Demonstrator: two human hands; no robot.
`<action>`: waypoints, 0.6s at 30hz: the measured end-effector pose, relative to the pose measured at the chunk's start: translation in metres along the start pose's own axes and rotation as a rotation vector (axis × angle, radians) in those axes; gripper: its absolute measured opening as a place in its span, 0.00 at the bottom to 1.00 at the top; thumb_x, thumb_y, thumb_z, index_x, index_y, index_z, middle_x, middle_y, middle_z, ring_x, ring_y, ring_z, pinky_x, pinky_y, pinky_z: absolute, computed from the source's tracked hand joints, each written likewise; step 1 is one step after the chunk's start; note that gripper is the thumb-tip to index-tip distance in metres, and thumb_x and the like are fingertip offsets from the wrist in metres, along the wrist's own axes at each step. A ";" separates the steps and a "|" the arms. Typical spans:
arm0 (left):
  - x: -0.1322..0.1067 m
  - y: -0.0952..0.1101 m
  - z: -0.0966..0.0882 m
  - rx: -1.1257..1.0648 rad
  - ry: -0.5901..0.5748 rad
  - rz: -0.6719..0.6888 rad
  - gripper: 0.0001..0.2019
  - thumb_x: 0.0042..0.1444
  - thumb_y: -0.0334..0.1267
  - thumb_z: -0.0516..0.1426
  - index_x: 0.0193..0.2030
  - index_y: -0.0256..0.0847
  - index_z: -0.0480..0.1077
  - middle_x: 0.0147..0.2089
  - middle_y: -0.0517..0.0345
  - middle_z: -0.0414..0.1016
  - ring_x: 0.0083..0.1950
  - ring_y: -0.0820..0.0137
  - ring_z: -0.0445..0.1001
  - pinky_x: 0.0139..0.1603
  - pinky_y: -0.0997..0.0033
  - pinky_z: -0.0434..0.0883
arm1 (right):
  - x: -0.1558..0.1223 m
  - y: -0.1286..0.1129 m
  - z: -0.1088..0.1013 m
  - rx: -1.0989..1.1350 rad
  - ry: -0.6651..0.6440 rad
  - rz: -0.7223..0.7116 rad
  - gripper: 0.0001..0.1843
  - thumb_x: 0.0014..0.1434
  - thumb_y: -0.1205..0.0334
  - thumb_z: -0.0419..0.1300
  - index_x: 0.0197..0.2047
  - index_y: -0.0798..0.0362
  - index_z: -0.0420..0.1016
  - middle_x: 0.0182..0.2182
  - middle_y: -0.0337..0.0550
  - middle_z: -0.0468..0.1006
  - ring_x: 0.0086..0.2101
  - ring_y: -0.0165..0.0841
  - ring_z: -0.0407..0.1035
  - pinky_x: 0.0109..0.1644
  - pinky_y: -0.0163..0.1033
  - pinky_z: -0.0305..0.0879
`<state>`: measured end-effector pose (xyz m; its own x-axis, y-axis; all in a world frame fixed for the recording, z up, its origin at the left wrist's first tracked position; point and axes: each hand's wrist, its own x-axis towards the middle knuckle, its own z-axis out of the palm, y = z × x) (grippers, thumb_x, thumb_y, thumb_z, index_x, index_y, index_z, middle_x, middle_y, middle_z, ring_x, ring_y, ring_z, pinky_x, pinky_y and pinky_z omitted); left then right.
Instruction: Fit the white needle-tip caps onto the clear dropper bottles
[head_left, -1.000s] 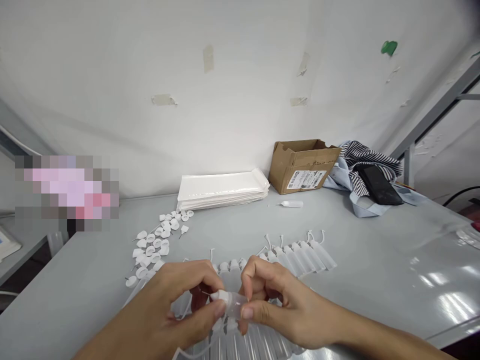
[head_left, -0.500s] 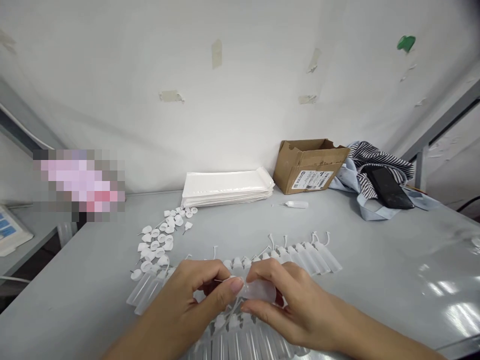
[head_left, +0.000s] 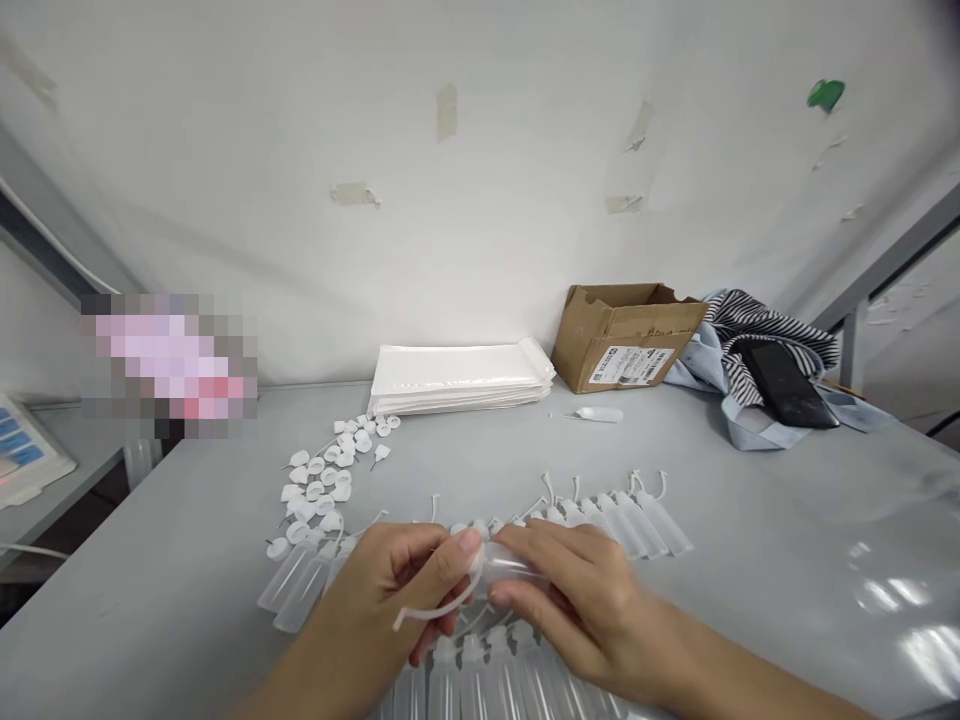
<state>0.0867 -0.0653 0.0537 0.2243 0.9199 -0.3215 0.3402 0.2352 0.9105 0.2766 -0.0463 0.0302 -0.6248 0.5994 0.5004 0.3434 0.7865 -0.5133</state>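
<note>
A translucent plastic squeeze bottle lies sideways between my hands. My right hand is closed round its body. The thumb and fingers of my left hand pinch the white cap at its neck end. From this cap a curved white strap hangs over my left fingers. Below my hands several capped bottles lie side by side, partly cut off by the frame. Another row of bottles reaches out to the right behind my hands, its middle hidden by them.
Loose white nozzle caps are scattered at the left. White padded mailers lie stacked by the wall. A cardboard box, a single bottle, striped cloth and a black phone are at the back right.
My left fingers have shifted on the cap, and its strap now shows curving down over them. My right hand lies flatter over the bottle's body. The view has moved slightly.
</note>
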 end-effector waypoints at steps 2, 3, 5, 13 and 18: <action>-0.001 0.001 0.001 0.022 0.035 0.013 0.23 0.55 0.56 0.52 0.20 0.39 0.63 0.18 0.65 0.62 0.19 0.77 0.58 0.21 0.77 0.57 | 0.003 -0.001 0.000 0.306 -0.080 0.217 0.17 0.67 0.57 0.51 0.34 0.59 0.74 0.20 0.36 0.64 0.22 0.26 0.58 0.25 0.32 0.53; -0.002 0.001 0.001 0.026 0.052 0.024 0.23 0.55 0.56 0.51 0.20 0.39 0.64 0.19 0.65 0.63 0.19 0.76 0.59 0.22 0.77 0.58 | 0.005 0.000 0.000 0.490 -0.122 0.352 0.19 0.66 0.54 0.52 0.30 0.58 0.73 0.19 0.34 0.61 0.20 0.24 0.54 0.23 0.32 0.50; -0.002 0.000 0.001 0.047 0.065 0.074 0.22 0.56 0.54 0.51 0.21 0.39 0.66 0.20 0.65 0.63 0.20 0.76 0.60 0.22 0.77 0.59 | 0.008 0.004 -0.001 0.889 -0.223 0.617 0.22 0.62 0.48 0.55 0.27 0.57 0.71 0.17 0.31 0.57 0.17 0.21 0.48 0.19 0.30 0.44; 0.006 -0.009 -0.002 0.194 0.034 0.187 0.19 0.59 0.51 0.51 0.23 0.41 0.69 0.20 0.65 0.63 0.24 0.73 0.64 0.23 0.78 0.60 | 0.010 0.020 -0.001 1.181 -0.375 0.860 0.24 0.60 0.44 0.56 0.32 0.59 0.74 0.18 0.35 0.67 0.12 0.20 0.52 0.15 0.29 0.48; 0.007 -0.008 -0.003 0.076 0.064 0.092 0.20 0.57 0.53 0.52 0.22 0.40 0.66 0.18 0.67 0.62 0.21 0.75 0.63 0.24 0.76 0.61 | 0.010 0.005 -0.003 0.521 -0.123 0.537 0.13 0.57 0.53 0.63 0.38 0.55 0.77 0.27 0.38 0.74 0.26 0.26 0.64 0.28 0.30 0.59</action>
<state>0.0829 -0.0598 0.0444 0.1996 0.9554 -0.2175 0.3892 0.1264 0.9124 0.2742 -0.0363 0.0350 -0.5498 0.8350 0.0231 0.2658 0.2011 -0.9428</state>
